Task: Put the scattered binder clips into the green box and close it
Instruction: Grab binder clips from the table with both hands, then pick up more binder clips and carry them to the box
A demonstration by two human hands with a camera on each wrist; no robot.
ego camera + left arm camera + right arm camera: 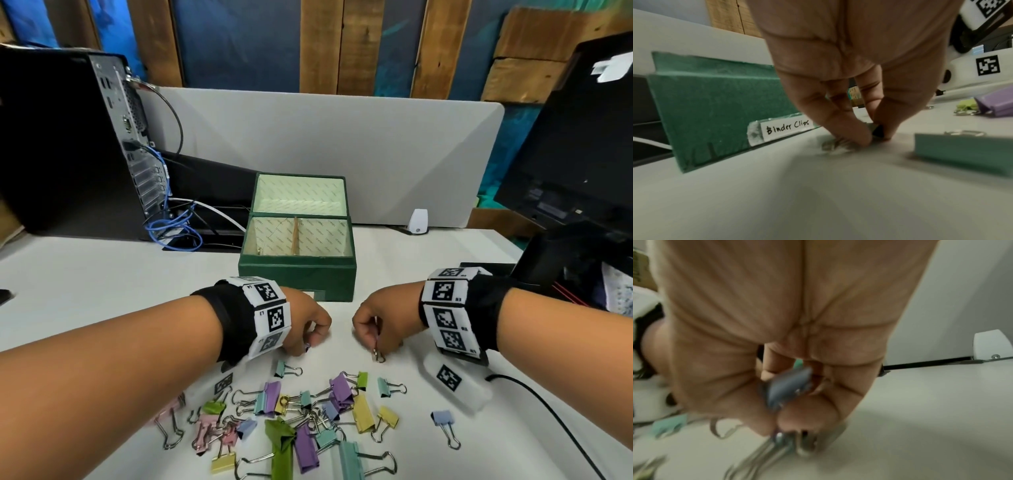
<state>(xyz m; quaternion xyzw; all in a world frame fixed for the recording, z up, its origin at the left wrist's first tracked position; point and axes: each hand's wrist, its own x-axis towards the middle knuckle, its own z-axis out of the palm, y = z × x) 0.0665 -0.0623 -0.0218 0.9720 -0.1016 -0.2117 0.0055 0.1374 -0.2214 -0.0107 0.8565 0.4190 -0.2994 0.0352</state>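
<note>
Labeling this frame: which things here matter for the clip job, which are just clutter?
Job:
green box, lid open
binder clips on desk
left hand, right hand, each pinching a clip

Clutter:
computer tower
monitor
blue cable

Matt cloth-textured green box, shiny wire-handled binder clips.

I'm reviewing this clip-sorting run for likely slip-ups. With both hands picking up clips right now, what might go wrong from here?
1. The right hand pinches a blue-grey clip by its edges; it may slip on the way to the green box.
2. The clip pile has interlocked wire handles, so one lifted clip may drag others.
3. The left hand works close to the box's front wall, so it may nudge the box.
</note>
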